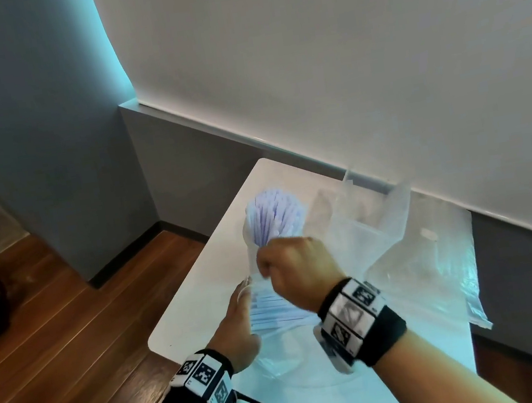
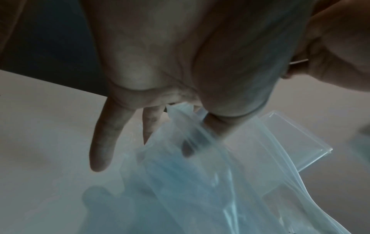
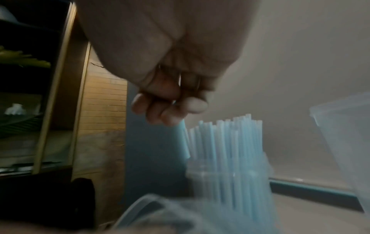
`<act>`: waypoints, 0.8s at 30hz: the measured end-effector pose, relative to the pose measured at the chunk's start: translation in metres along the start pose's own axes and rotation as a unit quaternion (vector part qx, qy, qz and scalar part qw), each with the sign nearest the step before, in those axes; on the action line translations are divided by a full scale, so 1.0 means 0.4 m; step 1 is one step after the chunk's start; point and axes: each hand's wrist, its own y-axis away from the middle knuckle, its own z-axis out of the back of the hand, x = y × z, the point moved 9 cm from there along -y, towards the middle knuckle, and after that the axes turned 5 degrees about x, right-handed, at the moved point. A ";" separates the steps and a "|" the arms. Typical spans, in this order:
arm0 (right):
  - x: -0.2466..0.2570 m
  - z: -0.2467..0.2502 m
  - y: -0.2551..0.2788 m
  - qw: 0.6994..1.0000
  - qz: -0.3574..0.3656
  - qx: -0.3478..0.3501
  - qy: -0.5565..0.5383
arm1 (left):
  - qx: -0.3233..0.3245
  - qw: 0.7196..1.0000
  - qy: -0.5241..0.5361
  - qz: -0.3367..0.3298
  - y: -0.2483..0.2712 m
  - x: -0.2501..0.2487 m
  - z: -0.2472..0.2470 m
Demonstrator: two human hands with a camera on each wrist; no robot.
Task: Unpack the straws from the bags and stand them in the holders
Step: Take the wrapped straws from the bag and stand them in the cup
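On the white table (image 1: 188,316) stands a clear holder (image 1: 252,237) packed with upright pale blue straws (image 1: 273,214). My right hand (image 1: 267,263) hovers just in front of it, fingers curled round a few straws (image 3: 183,136) that point down beside the filled holder (image 3: 226,174). My left hand (image 1: 239,309) grips a clear bag (image 1: 274,314) that still holds several straws lying flat. In the left wrist view the thumb (image 2: 200,139) shows through the bag's plastic (image 2: 190,174) and the little finger (image 2: 102,142) is straight.
Crumpled empty plastic bags (image 1: 430,245) cover the table's right side. A second clear holder (image 3: 344,142) stands to the right of the full one. The wall runs close behind the table, and wooden floor (image 1: 56,353) lies to the left.
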 end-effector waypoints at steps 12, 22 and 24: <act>-0.153 -0.427 0.184 0.946 -0.145 0.284 0.056 | 0.002 0.999 -0.041 0.010 0.007 -0.001 -0.008; -0.199 -0.453 0.167 0.955 -0.173 0.242 0.006 | 0.010 0.999 -0.033 0.026 0.012 -0.012 -0.004; -0.204 -0.454 0.169 0.954 -0.181 0.238 0.017 | 0.009 0.999 -0.036 0.026 0.012 -0.009 -0.004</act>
